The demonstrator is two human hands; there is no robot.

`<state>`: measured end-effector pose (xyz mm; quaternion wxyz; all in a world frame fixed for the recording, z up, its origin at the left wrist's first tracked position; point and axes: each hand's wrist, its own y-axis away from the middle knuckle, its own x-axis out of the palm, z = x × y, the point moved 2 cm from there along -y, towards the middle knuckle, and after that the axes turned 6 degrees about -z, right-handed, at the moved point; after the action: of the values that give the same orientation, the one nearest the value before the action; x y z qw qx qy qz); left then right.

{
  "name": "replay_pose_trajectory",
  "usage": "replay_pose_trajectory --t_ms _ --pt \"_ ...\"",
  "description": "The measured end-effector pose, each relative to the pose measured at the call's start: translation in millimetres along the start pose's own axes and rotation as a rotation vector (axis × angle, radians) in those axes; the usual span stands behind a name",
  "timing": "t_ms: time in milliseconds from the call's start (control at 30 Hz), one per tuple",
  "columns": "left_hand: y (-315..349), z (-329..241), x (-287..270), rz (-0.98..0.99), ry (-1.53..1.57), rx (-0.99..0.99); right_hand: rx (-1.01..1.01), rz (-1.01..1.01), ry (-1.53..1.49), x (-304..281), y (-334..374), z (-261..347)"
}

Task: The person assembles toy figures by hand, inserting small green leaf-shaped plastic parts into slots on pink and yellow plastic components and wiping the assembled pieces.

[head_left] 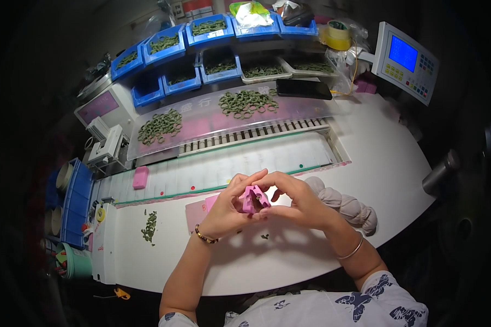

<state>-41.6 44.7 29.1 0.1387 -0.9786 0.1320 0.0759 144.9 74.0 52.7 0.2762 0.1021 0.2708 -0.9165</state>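
Above the near part of the white table, my left hand (227, 206) is closed round a small pink box-like piece (249, 204) with a notched, hollow opening. From the other side my right hand (303, 203) grips the same piece between thumb and fingers. What lies inside the hollow is too dark to make out. Below my left hand a pink card (195, 216) shows in part on the table. To its left lies a small heap of green bits (149, 226), and a few green scraps (264, 236) are under my hands.
A pink block (141, 177) sits on the pale conveyor strip (234, 162). Behind it, green rings (248, 103) lie in two heaps on a clear sheet. Blue bins (220, 72) line the back. A twisted grey cloth (348, 208) and a control panel (406, 61) are at right.
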Motion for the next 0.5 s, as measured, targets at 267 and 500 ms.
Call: replay_pose_trajectory --t_ms 267,500 --pt "4 2 14 -0.309 0.473 -0.032 0.18 -0.251 -0.519 7 2 -12" --pt "8 0 28 -0.388 0.599 -0.01 0.25 -0.22 -0.468 10 3 -12"
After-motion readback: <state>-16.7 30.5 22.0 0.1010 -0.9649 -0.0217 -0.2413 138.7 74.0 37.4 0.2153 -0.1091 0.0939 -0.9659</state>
